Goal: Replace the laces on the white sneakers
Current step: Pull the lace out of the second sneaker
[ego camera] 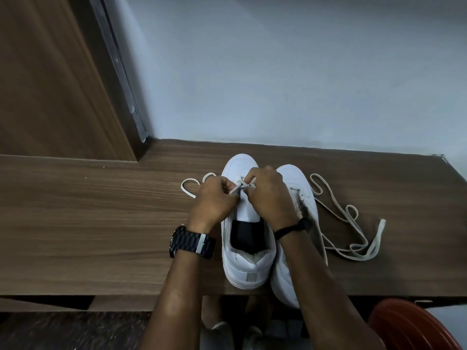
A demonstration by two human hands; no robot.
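Two white sneakers (249,248) stood side by side on bench (101,223). Left hand (214,200) and right hand (270,195) each pinched lace (241,185) crossing far eyelets of left sneaker. Lacing barely begun. Loose laces (353,238) lay right; right sneaker apparently unlaced.

Dim, bluish, even light; soft shadows, slight blur, wide-angle bending at the edges.

table (101,223): brown wood-grain top, running along the wall
wall (278,72): plain pale blue-grey, behind the table
wooden panel (50,72): tall, brown, upright at the far left
red object (409,327): ribbed, rounded, below the table's near edge at lower right
floor (63,332): dark, mottled
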